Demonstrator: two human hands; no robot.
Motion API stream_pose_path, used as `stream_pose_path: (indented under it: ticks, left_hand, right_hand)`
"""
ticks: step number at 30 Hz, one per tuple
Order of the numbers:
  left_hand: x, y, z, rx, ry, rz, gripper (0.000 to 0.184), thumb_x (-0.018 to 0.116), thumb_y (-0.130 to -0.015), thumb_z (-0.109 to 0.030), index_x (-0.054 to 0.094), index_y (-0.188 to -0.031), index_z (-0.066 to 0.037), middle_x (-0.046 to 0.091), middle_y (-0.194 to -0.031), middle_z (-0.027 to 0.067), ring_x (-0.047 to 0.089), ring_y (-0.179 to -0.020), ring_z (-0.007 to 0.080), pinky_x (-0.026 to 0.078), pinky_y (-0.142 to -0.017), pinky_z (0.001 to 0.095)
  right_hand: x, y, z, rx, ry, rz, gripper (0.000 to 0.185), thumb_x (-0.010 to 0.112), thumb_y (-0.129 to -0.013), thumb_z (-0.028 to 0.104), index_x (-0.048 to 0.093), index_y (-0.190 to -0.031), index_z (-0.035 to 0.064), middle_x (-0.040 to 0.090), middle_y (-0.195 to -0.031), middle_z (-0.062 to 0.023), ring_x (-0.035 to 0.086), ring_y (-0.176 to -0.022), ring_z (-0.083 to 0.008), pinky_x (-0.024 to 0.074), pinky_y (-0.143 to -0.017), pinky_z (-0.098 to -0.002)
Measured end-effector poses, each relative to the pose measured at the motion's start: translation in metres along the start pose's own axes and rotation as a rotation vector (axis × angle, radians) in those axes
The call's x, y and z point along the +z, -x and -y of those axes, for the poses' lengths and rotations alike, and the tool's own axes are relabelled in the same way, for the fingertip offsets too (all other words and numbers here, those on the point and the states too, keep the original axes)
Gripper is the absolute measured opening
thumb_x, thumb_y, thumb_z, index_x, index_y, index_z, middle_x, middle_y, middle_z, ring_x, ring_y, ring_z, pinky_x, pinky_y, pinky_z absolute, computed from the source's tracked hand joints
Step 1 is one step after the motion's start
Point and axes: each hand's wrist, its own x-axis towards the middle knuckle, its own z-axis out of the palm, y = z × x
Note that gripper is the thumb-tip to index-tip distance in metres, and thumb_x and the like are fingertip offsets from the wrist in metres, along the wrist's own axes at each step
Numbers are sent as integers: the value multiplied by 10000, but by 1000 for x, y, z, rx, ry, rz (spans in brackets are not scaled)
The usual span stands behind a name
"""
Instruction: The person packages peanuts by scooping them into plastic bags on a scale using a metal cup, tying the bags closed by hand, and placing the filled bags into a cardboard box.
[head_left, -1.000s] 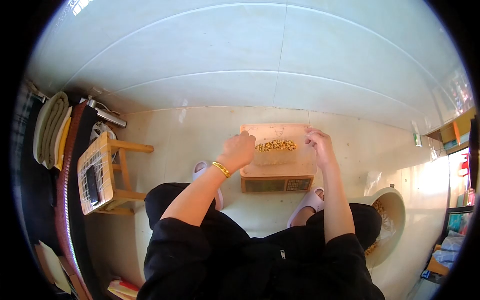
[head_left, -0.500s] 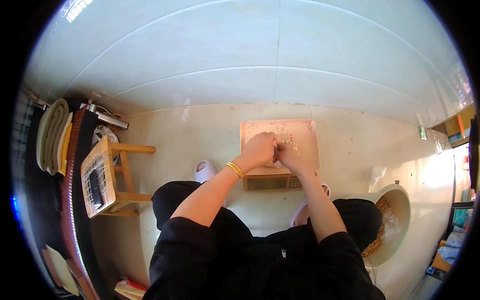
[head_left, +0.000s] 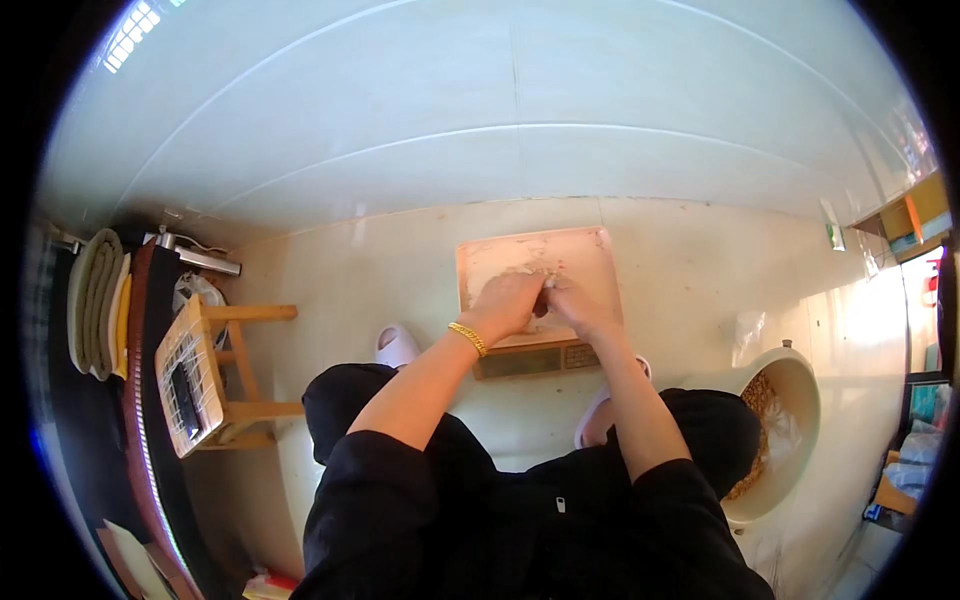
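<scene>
A digital scale with a flat pink tray (head_left: 590, 250) stands on the floor before me, its display and keypad on the near side. My left hand (head_left: 505, 303), with a gold chain bracelet (head_left: 468, 339) at the wrist, is curled over the middle of the tray. My right hand (head_left: 572, 303) meets it there, fingers closed and fingertips touching the left. Whatever sits between the fingers is too small and hidden to name. A few small bits lie on the tray just beyond the hands.
A wooden stool (head_left: 232, 410) with a woven seat lies on its side at left, near a dark shelf (head_left: 110, 440) with folded cloth. To the right, a pale tub (head_left: 805, 430) holds brown pieces and a plastic bag. A tiled wall (head_left: 400, 100) rises ahead.
The whole view has shifted slightly, so the scale appears further left and a little higher. Both hands stay together over the tray, with the left wrist turned slightly.
</scene>
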Motion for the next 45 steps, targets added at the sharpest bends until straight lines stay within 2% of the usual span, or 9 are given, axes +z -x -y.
stream_pose_path:
  ticks: [5,11,13,20,23,28,32,37,45]
  left_hand:
    - [-3,-1,-7,-41,-149,9,110,509,-800,-67,599,-863,-53,666,-807,105,631,-800,315,496,-693,415]
    - [5,-4,10,-262,25,-200,133,536,-803,-91,638,-876,-46,659,-835,150,635,-791,314,502,-714,401]
    - [-2,2,9,-187,372,-104,179,590,-784,-93,642,-947,-41,657,-885,163,635,-838,291,499,-767,383]
    - [40,-7,43,18,338,-157,227,642,-792,-105,637,-1004,-24,652,-961,151,613,-936,279,472,-837,356]
    - [59,-18,57,-147,332,-51,211,639,-821,-152,650,-991,-27,652,-907,141,611,-873,236,467,-792,329]
    - [53,-15,55,-331,625,-30,246,594,-870,-238,655,-918,-5,627,-789,79,527,-729,141,425,-678,277]
    - [48,-13,54,-427,765,6,247,566,-884,-267,659,-872,-38,602,-748,30,506,-687,131,403,-645,258]
    - [43,-7,45,-713,1565,-7,143,552,-868,-217,617,-771,-134,549,-704,-23,480,-648,87,379,-597,244]
    - [113,-29,96,-727,1050,-428,182,569,-849,-140,623,-702,-47,533,-602,10,452,-512,105,357,-469,263]
  right_hand:
    - [2,3,-4,0,97,-4,310,428,-934,177,599,-780,-30,611,-707,-96,581,-647,-168,477,-634,-305]
    - [-5,8,-3,-60,-234,-251,266,478,-935,189,608,-831,-19,591,-708,-71,575,-619,-162,468,-600,-297]
    - [-4,8,0,95,-59,-100,215,516,-920,175,613,-842,-1,580,-707,-59,570,-643,-152,461,-607,-289]
    - [-8,8,3,67,-334,-113,111,585,-883,125,633,-893,26,602,-707,-42,562,-689,-130,428,-625,-257]
    - [-10,7,-6,34,-72,-116,124,632,-825,82,637,-924,8,608,-741,-63,562,-687,-141,442,-641,-283]
    - [11,4,-10,-399,955,-398,196,657,-694,15,578,-874,11,586,-799,-153,587,-767,-322,471,-688,-407]
    - [18,2,-7,-384,946,-531,221,656,-674,-6,554,-863,44,579,-838,-163,568,-851,-365,468,-696,-440]
    - [27,2,8,-574,1048,-483,241,636,-643,41,604,-878,85,577,-926,-94,568,-919,-301,502,-730,-412]
    - [13,-4,-22,-468,1098,-500,155,614,-671,50,629,-818,97,588,-924,-93,564,-918,-306,491,-734,-425]
